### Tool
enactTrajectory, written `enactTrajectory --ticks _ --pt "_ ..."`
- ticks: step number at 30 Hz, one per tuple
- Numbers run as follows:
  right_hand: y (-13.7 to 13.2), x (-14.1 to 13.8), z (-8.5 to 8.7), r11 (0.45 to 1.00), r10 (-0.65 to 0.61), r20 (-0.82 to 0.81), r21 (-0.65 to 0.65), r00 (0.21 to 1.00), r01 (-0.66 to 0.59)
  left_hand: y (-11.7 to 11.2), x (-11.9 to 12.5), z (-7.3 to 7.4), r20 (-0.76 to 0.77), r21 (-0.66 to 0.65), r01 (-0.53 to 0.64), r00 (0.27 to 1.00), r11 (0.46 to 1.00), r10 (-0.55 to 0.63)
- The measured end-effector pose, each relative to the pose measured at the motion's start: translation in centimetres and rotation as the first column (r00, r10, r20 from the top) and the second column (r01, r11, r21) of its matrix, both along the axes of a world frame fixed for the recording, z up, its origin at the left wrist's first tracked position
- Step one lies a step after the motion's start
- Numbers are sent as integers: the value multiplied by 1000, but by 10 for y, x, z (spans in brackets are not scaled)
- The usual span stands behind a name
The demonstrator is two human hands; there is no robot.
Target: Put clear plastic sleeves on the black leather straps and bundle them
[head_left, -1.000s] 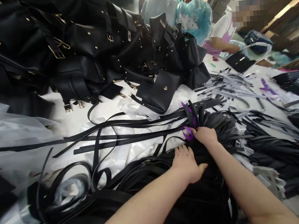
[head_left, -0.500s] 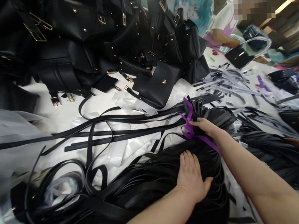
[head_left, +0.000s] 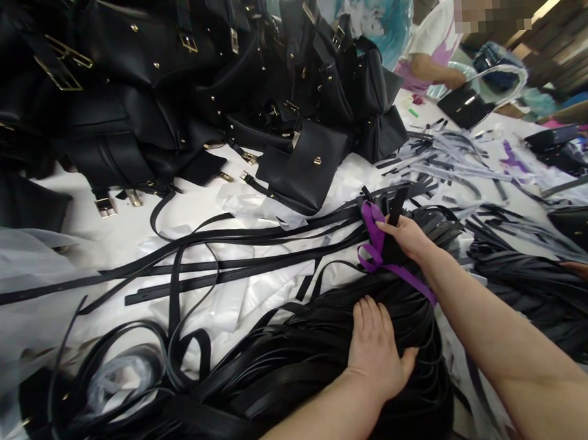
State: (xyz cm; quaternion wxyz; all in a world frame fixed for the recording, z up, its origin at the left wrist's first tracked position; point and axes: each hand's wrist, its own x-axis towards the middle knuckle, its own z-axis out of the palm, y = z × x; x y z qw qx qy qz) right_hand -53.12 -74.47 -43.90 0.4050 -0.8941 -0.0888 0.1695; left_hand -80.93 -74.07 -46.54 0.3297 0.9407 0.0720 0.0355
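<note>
My left hand lies flat, fingers stretched, on a thick bundle of long black straps. Further up, my right hand is closed in a pinch at the tied end of this bundle. A black strap end sticks up between its thumb and fingers. A purple ribbon winds round the strap ends, and my right thumb touches it. The ribbon's tail runs below my right wrist. What lies under my right fingers is hidden.
Black handbags with gold buckles are piled at the back. A small black pouch rests before them. White plastic wrapping and loose straps cover the table. More strap bundles lie right. A co-worker's hand is near a bag.
My right hand has shifted slightly up, and a strap end now stands up in it. The purple ribbon looks wider and has turned. My left hand stays put.
</note>
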Motion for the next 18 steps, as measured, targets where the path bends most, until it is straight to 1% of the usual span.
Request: enactTrajectory --ticks 2,5,6,8,9,10,11,12,13,14,15,16,18 --pt "1 11 7 997 -3 149 -74 989 15 -1 0 -1 13 6 -7 1000 1000 7" --pt "2 27 23 982 -20 346 -170 938 84 -1 0 -3 20 13 -16 1000 1000 16" --pt "2 30 29 969 -23 429 -212 903 125 -2 0 -4 22 13 -20 1000 1000 20" --pt "3 30 40 936 -3 601 -280 799 214 -2 0 -5 20 10 -29 999 1000 29" --pt "5 26 43 920 44 664 -317 746 228 -2 1 -5 17 9 -31 999 999 31" --pt "7 20 45 909 111 694 -360 711 209 -2 1 -6 14 8 -31 999 999 31" --pt "11 11 44 898 196 679 -415 708 149 -2 1 -6 12 9 -28 1000 1000 28" --pt "15 1 41 874 295 614 -483 733 53 -2 1 -6 15 14 -24 1000 1000 24" --pt "20 -10 36 824 402 519 -564 754 -52 -2 1 -6 23 20 -22 999 1000 22" --pt "25 -22 30 755 495 404 -638 769 -151 -2 0 -6 35 29 -25 999 999 24" --pt "30 -32 22 665 564 268 -708 781 -238 -1 -2 -7 50 40 -34 998 999 32" --pt "36 -41 14 605 583 183 -748 791 -273 -1 -3 -9 63 50 -49 997 998 46" --pt "46 -48 -3 512 550 75 -817 832 -265 0 -5 -17 80 68 -81 994 994 75"
